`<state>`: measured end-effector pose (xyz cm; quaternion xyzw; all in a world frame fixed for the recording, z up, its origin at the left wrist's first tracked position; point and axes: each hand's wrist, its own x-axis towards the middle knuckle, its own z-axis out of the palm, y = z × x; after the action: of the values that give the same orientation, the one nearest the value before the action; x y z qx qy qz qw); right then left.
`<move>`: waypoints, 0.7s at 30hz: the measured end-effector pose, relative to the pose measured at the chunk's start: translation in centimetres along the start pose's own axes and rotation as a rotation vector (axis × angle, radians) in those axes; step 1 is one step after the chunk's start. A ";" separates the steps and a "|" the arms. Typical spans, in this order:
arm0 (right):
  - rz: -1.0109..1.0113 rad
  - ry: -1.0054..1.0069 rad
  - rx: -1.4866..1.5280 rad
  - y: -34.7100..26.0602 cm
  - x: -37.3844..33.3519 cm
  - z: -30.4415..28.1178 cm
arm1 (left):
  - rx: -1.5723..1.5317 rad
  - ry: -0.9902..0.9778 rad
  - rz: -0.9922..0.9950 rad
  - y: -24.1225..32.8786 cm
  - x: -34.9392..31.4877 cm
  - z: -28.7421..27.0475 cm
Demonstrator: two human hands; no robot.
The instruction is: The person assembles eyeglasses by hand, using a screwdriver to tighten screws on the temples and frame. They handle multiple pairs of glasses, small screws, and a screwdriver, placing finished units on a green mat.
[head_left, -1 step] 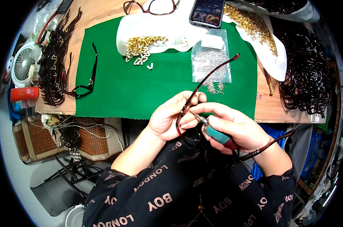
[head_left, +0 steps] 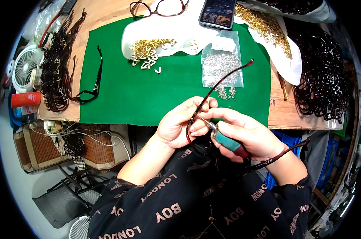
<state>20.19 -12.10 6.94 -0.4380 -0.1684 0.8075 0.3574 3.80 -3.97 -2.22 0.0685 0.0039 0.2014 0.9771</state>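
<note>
My left hand [head_left: 173, 125] pinches a dark red-brown eyeglass frame [head_left: 225, 76] near a hinge. One temple of the frame reaches up and to the right, over the mat; the other lies across my right wrist. In my right hand [head_left: 250, 133] is a screwdriver [head_left: 228, 142] with a teal and dark red handle. Its thin metal shaft points at the hinge, close to my left fingertips. Whether the tip touches a screw there is too small to tell. The lower part of the frame is partly hidden by my hands and against my dark shirt.
A green mat [head_left: 120, 79] covers the table's middle. On it lie gold hinge pieces [head_left: 148, 49], a plastic bag of small silver screws [head_left: 222, 65] and a black eyeglass frame [head_left: 96, 85]. Dark temples are piled at left [head_left: 55, 75] and right [head_left: 320, 71]. A phone [head_left: 217, 14] lies behind.
The eyeglass frame has tilted very slightly, its upper temple tip shifting a little to the right and down. The screwdriver has moved slightly left. Both hands keep their hold.
</note>
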 end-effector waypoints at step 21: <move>-0.025 0.002 -0.194 0.3 -1.6 -1.2 | 0.126 -0.016 -0.019 0.8 -1.6 1.9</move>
<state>21.60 -13.48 7.03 -0.4692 -0.2511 0.7823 0.3236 2.10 -4.09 -0.27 0.1314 0.0095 0.1907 0.9728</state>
